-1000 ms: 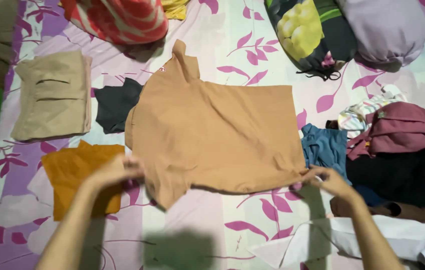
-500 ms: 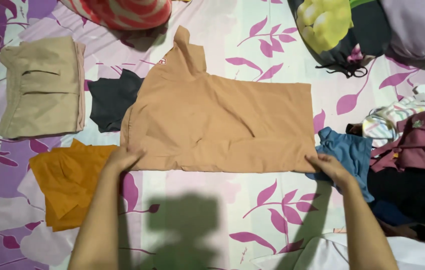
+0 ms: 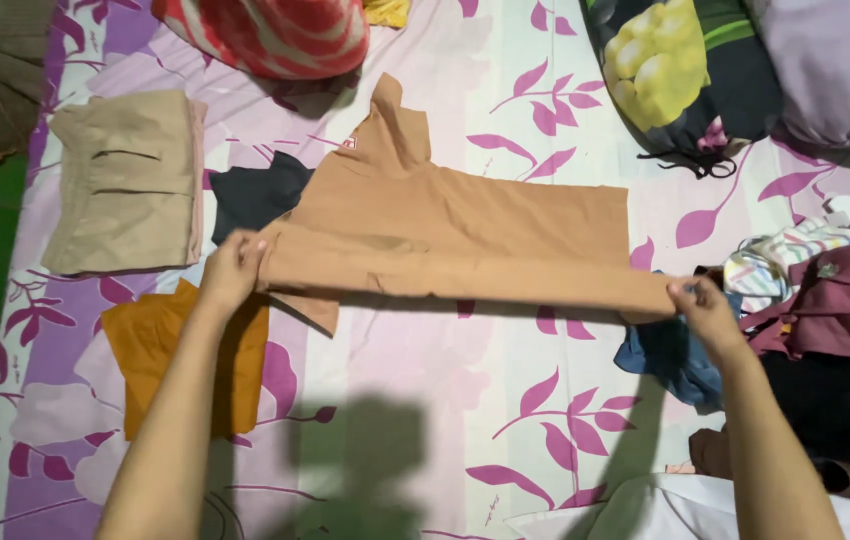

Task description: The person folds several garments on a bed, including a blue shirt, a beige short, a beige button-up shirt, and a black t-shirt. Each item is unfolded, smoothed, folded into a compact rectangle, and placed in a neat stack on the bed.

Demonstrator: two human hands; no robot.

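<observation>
I had my left hand (image 3: 232, 268) pinched shut on the left end of the tan cotton T-shirt (image 3: 465, 235), and my right hand (image 3: 703, 305) pinched shut on its right end. The shirt lay at the centre of the frame on the pink-and-white leaf-print bedsheet (image 3: 425, 390), its near edge lifted off it. Its long axis ran left to right between both grips, with the far part and one sleeve lying flat toward the top, beside a dark grey folded garment (image 3: 250, 195).

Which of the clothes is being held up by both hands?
The long tan shirt in the middle: the left hand and right hand pinch its near edge. The orange cloth and beige folded trousers lie untouched.
</observation>
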